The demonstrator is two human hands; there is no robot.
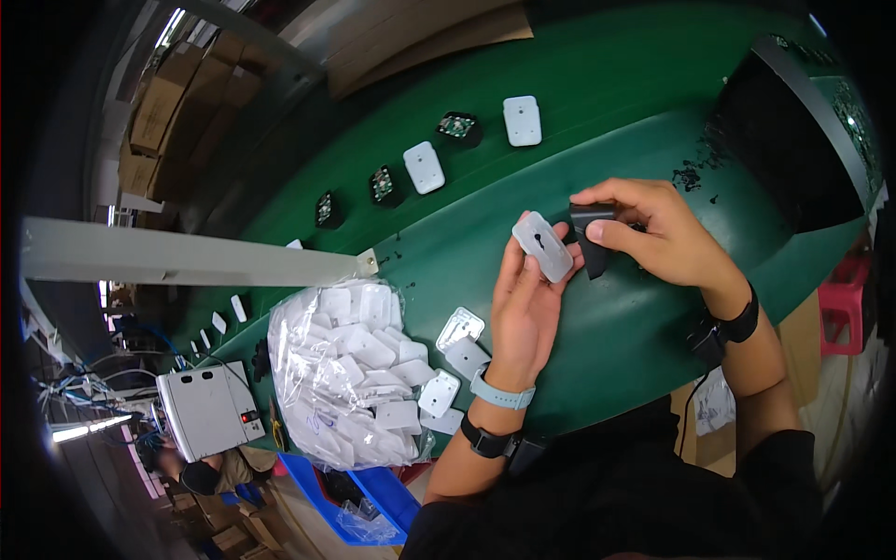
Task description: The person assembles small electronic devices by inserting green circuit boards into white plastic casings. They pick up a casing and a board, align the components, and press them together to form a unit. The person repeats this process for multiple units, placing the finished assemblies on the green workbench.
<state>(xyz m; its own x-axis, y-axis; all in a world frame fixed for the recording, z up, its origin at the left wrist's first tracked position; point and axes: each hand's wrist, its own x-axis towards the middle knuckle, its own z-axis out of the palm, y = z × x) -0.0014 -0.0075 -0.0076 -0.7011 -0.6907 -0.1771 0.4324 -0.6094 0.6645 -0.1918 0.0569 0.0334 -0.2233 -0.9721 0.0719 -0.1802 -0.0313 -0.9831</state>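
Note:
My left hand point(527, 313) grips a white plastic cover point(543, 245) with rounded corners, tilted, a small black piece or mark at its middle. Close beside it, my right hand point(658, 229) is closed round a black plastic housing point(592, 238), thumb on its face. The left fingertips reach close to the housing; whether they touch it I cannot tell. Left of my left wrist, loose white covers point(439, 393) lie by a clear plastic bag point(350, 373) full of similar white covers.
Farther back stand black housings with green circuit boards point(458, 128) and white covers point(522, 121). A pale metal bar point(196, 252) crosses at left. A black bin point(789, 140) stands at far right, small black parts point(689, 175) before it. A grey machine point(210, 411) and blue tray point(387, 495) are lower left.

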